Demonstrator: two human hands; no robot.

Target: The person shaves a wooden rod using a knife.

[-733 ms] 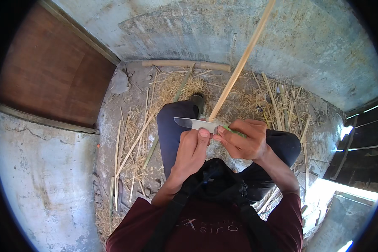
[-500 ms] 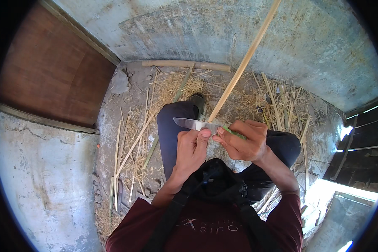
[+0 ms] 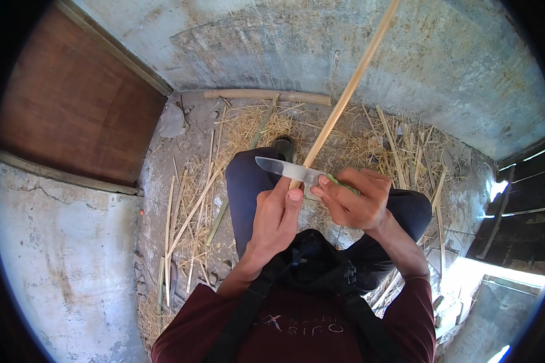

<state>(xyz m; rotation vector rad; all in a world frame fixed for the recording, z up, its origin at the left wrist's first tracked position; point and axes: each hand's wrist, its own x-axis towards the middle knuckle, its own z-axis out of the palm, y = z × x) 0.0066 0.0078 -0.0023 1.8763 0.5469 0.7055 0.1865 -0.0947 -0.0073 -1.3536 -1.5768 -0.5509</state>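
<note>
My right hand (image 3: 358,196) is closed round the green handle of a knife (image 3: 289,169), thumb pressed near the base of the blade. The broad blade points left and lies across a long pale bamboo strip (image 3: 343,100) close to its near end. Pinched between the thumb and fingers of my left hand (image 3: 278,216) is that near end, just below the blade. From there the strip slants up and away to the right, past the top of the picture. The blade covers a short stretch of it.
Straw-like shavings (image 3: 248,121) and loose bamboo strips (image 3: 169,233) litter the floor on both sides of my knees. A bamboo pole (image 3: 266,94) lies along the foot of the far wall (image 3: 254,48). At left is a brown panel (image 3: 72,97); dark slats (image 3: 515,212) stand at right.
The knife has moved slightly up the strip, away from my left thumb, baring a bit of the near end. The strip's far part has shifted a little left.
</note>
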